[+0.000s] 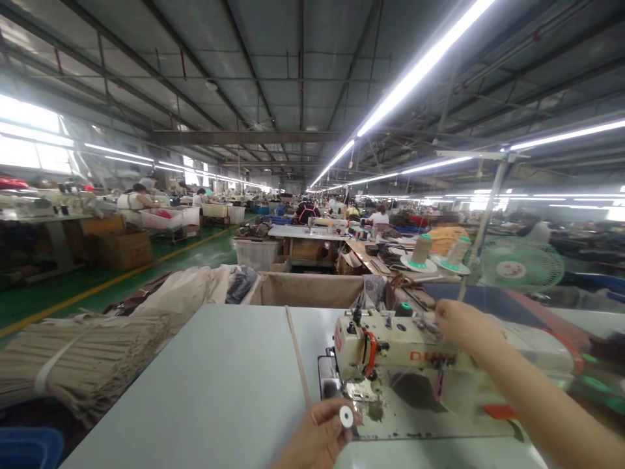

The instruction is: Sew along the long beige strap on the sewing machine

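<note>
My left hand point(318, 433) pinches a small round white bobbin point(346, 417) with a dark centre hole, in front of the needle area of a cream sewing machine point(390, 342). My right hand point(456, 326) reaches over the top of the machine's arm. Its fingers are curled together, and whatever they hold is hidden. Behind that hand rises a pale thread stand pole point(481, 228). Two thread cones point(420, 251) with green bases stand beside the pole. A narrow beige strip point(297, 355) lies on the pale tabletop point(209, 384), left of the machine.
Bundled beige fabric pieces point(83, 361) are piled to the left. A cloth-lined bin point(307, 290) stands beyond the table. To the right is a green fan point(517, 267). A blue tub point(32, 446) sits at lower left. Other people work at machines farther back.
</note>
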`<state>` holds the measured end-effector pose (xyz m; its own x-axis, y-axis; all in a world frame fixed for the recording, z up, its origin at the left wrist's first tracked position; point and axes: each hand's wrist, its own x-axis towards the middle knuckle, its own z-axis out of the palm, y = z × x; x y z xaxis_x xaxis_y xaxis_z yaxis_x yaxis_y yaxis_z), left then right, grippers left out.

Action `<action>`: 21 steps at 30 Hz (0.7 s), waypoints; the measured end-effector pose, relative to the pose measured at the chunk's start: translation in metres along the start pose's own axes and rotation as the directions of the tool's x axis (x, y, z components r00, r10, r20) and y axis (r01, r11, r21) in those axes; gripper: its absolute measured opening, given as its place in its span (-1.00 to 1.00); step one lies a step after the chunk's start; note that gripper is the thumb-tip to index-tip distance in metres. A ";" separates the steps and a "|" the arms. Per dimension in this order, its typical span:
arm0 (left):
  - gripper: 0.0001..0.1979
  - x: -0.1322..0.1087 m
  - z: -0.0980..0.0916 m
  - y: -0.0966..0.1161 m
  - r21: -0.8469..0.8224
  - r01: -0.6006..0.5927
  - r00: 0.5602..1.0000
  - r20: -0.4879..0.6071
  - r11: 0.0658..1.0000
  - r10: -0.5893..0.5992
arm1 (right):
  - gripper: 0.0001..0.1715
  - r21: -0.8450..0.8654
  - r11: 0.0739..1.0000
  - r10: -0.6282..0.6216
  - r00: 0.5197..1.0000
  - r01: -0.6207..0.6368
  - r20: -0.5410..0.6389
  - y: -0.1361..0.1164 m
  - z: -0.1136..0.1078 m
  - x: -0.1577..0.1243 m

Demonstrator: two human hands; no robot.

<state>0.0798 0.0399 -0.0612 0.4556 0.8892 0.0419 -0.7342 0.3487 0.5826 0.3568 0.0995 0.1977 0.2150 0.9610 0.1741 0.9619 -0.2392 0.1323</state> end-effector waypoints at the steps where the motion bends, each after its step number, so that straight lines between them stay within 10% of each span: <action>1: -0.59 -0.001 -0.001 0.000 0.001 -0.001 1.000 0.011 1.000 0.001 | -0.66 0.003 1.000 0.004 1.000 -0.004 -0.004 0.003 0.000 -0.002; 9: -0.55 -0.011 -0.003 0.007 0.182 0.208 0.962 0.143 0.961 -0.235 | -0.71 0.067 0.994 -0.093 0.994 0.089 0.058 0.041 0.006 -0.002; 15: -0.60 -0.007 -0.004 0.003 0.181 0.188 0.953 0.206 0.965 -0.224 | -0.65 -0.061 0.988 -0.150 0.982 0.144 -0.114 0.014 0.012 -0.003; 21: -0.56 -0.014 -0.003 0.013 0.248 0.183 0.957 0.177 0.951 -0.230 | -0.75 -0.153 0.966 -0.217 0.975 0.210 -0.034 0.005 -0.002 0.001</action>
<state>0.0623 0.0330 -0.0567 0.6941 0.7181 0.0497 -0.4904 0.4213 0.7629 0.3619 0.0984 0.2006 -0.0051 0.9847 0.1741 0.9482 -0.0505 0.3137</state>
